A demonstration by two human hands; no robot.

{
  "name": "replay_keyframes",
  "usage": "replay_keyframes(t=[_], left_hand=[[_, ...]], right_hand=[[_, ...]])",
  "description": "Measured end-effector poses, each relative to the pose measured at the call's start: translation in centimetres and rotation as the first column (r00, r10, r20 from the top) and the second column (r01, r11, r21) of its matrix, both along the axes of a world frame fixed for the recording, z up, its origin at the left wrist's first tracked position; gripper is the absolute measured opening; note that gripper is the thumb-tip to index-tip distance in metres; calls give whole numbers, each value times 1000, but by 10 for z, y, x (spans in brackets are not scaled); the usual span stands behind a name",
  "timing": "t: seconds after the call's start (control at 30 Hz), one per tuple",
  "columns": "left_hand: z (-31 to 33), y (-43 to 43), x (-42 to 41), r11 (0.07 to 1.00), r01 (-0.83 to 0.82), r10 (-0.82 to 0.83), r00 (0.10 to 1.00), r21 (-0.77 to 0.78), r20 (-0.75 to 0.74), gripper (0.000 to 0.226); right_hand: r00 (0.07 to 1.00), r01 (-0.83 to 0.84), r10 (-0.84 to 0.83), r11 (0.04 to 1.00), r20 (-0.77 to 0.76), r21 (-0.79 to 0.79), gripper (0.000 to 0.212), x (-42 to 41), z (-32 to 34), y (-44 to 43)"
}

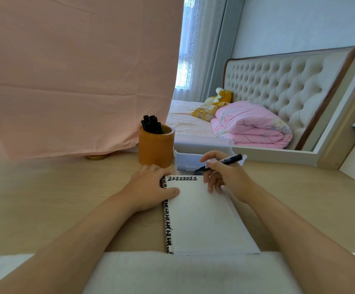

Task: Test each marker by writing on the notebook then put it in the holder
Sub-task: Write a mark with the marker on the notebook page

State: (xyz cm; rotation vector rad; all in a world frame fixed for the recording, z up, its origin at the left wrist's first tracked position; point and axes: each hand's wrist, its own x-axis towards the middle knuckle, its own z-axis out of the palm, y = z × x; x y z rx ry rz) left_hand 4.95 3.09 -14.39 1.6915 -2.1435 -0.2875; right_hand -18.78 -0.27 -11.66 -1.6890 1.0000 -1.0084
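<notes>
An open white notebook (202,217) lies on the wooden desk in front of me, with a row of black marks along its top edge. My left hand (153,185) presses flat on the notebook's upper left corner. My right hand (221,172) grips a black marker (228,160), tip pointing down-left just above the page's top right corner. An orange-brown cylindrical holder (156,149) stands behind the notebook to the left, with several black markers (152,124) upright in it.
A clear plastic tray (188,159) sits behind the notebook, right of the holder. A pink cloth (77,71) hangs at the back left. A large mirror (278,98) leans at the back right. White fabric (172,272) lies along the desk's near edge.
</notes>
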Motion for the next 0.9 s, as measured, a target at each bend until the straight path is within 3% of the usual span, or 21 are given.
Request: replay_keyframes(t=[0.2,0.37,0.63,0.9], left_hand=[[-2,0,1,1000,-9,9,1000,-3,-2,61],[-3,0,2,1000,-13,13,1000,-2,-16,61],[-2,0,1,1000,-10,10,1000,-2,-19,60],[-2,1,1,1000,-12,12,1000,-1,-19,61]], right_hand=[[980,160,-168,984,-106,-80,4,0,-13,-5],[939,277,-302,948,-166,-157,20,2,-23,-9],[941,273,-301,945,-151,-182,24,1,-28,-11],[925,223,-288,940,-247,-259,23,1,-29,-14]])
